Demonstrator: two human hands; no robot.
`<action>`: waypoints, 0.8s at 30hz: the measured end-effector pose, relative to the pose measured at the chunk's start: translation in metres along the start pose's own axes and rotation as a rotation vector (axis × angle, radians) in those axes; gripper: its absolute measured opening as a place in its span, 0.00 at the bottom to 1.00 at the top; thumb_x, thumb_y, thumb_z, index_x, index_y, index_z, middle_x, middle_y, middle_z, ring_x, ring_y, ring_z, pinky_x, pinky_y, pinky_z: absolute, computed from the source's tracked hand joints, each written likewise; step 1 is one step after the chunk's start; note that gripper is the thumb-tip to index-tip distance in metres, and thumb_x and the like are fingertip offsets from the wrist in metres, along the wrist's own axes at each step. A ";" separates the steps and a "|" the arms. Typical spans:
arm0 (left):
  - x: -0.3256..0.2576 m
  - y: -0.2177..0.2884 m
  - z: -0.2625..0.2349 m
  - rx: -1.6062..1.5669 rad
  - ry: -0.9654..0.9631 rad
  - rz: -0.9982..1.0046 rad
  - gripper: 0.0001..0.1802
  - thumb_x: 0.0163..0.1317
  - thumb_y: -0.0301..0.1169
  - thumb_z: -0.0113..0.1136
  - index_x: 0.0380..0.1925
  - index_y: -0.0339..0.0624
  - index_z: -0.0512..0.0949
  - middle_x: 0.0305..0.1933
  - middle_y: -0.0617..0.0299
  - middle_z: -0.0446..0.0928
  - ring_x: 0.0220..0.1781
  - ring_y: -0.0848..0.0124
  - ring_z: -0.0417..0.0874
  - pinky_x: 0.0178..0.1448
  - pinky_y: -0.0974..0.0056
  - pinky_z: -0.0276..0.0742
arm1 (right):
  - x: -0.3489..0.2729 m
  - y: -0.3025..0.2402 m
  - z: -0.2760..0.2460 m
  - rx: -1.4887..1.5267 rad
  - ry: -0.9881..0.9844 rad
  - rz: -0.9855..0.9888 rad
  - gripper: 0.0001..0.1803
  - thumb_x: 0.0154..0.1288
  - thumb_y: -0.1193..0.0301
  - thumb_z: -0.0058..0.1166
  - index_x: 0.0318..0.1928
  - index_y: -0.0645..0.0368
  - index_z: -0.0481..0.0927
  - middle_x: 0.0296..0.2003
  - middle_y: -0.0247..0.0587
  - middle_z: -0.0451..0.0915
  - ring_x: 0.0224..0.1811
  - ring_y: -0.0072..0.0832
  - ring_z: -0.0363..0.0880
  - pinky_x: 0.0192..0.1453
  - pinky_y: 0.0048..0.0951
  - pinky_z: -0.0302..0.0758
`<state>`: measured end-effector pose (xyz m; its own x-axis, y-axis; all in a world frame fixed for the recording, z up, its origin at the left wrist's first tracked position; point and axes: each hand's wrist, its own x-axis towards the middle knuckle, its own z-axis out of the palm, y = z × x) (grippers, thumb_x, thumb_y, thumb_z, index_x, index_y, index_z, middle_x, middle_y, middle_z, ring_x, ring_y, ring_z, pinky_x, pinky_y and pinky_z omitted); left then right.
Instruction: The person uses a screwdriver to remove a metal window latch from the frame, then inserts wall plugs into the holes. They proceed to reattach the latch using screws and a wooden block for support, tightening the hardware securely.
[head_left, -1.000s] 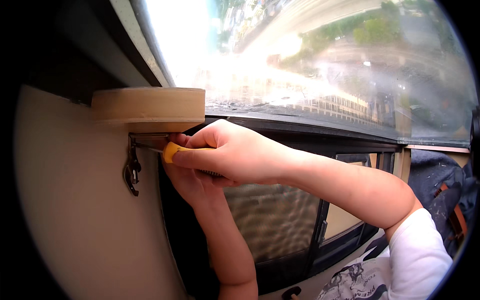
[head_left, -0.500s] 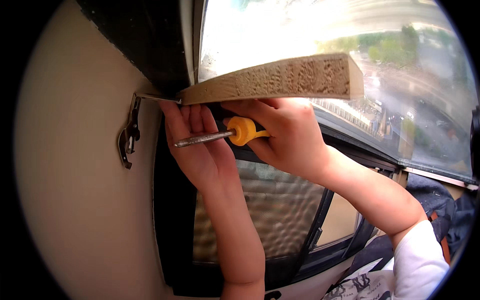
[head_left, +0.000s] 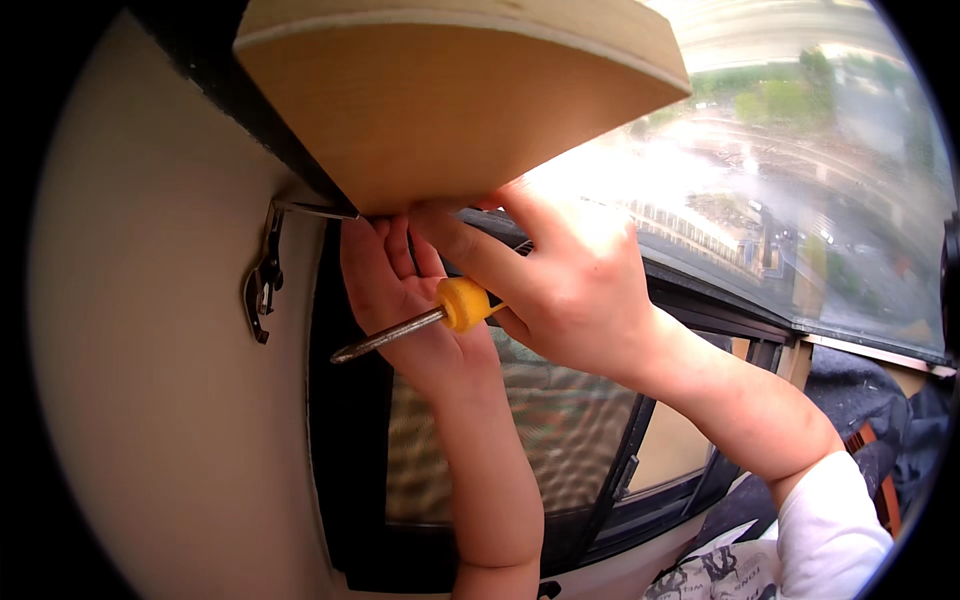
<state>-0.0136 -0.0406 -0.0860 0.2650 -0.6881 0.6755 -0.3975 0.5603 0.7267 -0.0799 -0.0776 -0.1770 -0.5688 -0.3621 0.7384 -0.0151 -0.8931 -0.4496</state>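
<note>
A thick pale wooden board (head_left: 450,110) is tilted at the top of the view, its broad smooth face toward me and its lower edge over my hands. My left hand (head_left: 410,320) reaches up with the palm toward me; thumb and fingers close at the board's lower corner, tips partly hidden. Beside the thumb ends the arm of a metal hinged bracket (head_left: 265,285) fixed to the wall. My right hand (head_left: 570,280) touches the board's lower edge with its fingertips. A screwdriver (head_left: 462,304) with a yellow handle is tucked in that hand, its shaft pointing down-left.
A beige wall (head_left: 170,350) rises at the left. Behind my hands is a dark-framed sliding window (head_left: 640,475) with patterned glass. A bright window pane (head_left: 800,200) shows the outdoors at the right. Dark blue cloth (head_left: 850,395) lies at the far right.
The board has tilted from edge-on, so its broad face now shows and it reaches higher. My right hand has shifted slightly; the screwdriver has swung lower and left, still held.
</note>
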 end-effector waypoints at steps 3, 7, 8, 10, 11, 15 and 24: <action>-0.008 -0.010 -0.001 0.001 0.072 0.024 0.21 0.74 0.45 0.59 0.57 0.42 0.76 0.55 0.64 0.78 0.58 0.72 0.78 0.69 0.64 0.69 | 0.001 0.000 -0.003 -0.028 -0.013 -0.014 0.14 0.55 0.71 0.61 0.43 0.47 0.84 0.41 0.35 0.77 0.32 0.26 0.80 0.24 0.26 0.75; -0.007 -0.012 0.002 -0.011 -0.030 0.103 0.21 0.74 0.41 0.59 0.60 0.42 0.74 0.57 0.61 0.78 0.58 0.70 0.78 0.65 0.62 0.72 | 0.004 -0.004 -0.005 -0.033 -0.012 -0.008 0.14 0.55 0.71 0.60 0.44 0.47 0.84 0.38 0.34 0.76 0.32 0.26 0.79 0.24 0.26 0.75; -0.010 -0.013 0.004 0.004 -0.032 0.132 0.20 0.74 0.39 0.59 0.60 0.41 0.74 0.57 0.60 0.78 0.58 0.70 0.79 0.64 0.62 0.73 | 0.003 -0.006 -0.004 -0.030 -0.016 -0.004 0.14 0.55 0.71 0.60 0.44 0.48 0.84 0.37 0.34 0.75 0.32 0.25 0.78 0.24 0.25 0.75; -0.012 -0.016 0.002 0.105 -0.030 0.215 0.20 0.75 0.37 0.58 0.60 0.39 0.73 0.56 0.59 0.78 0.56 0.70 0.80 0.61 0.62 0.75 | -0.001 -0.010 0.000 -0.029 -0.022 0.001 0.14 0.54 0.71 0.60 0.43 0.50 0.84 0.37 0.34 0.75 0.33 0.25 0.78 0.24 0.25 0.75; -0.010 -0.016 0.004 0.187 -0.030 0.274 0.20 0.75 0.35 0.57 0.60 0.38 0.73 0.56 0.59 0.78 0.55 0.70 0.80 0.60 0.62 0.75 | 0.003 -0.011 0.002 -0.043 -0.008 -0.013 0.13 0.53 0.70 0.61 0.41 0.51 0.84 0.36 0.34 0.75 0.34 0.25 0.78 0.24 0.24 0.75; 0.003 -0.011 -0.005 0.491 -0.055 0.491 0.20 0.74 0.32 0.56 0.61 0.34 0.71 0.54 0.58 0.79 0.52 0.71 0.81 0.56 0.64 0.76 | 0.021 -0.023 0.006 -0.046 0.012 -0.028 0.11 0.51 0.67 0.64 0.36 0.55 0.83 0.34 0.34 0.74 0.36 0.25 0.78 0.23 0.25 0.75; -0.004 -0.006 0.003 0.635 0.076 0.702 0.24 0.70 0.34 0.61 0.62 0.34 0.74 0.57 0.55 0.80 0.55 0.66 0.83 0.55 0.65 0.80 | 0.032 -0.024 0.005 0.170 -0.029 0.055 0.14 0.47 0.61 0.68 0.30 0.53 0.80 0.30 0.34 0.74 0.34 0.28 0.79 0.24 0.29 0.77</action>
<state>-0.0150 -0.0419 -0.0933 -0.1685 -0.2453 0.9547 -0.8853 0.4635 -0.0372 -0.0940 -0.0692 -0.1401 -0.5412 -0.4167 0.7304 0.1561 -0.9033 -0.3996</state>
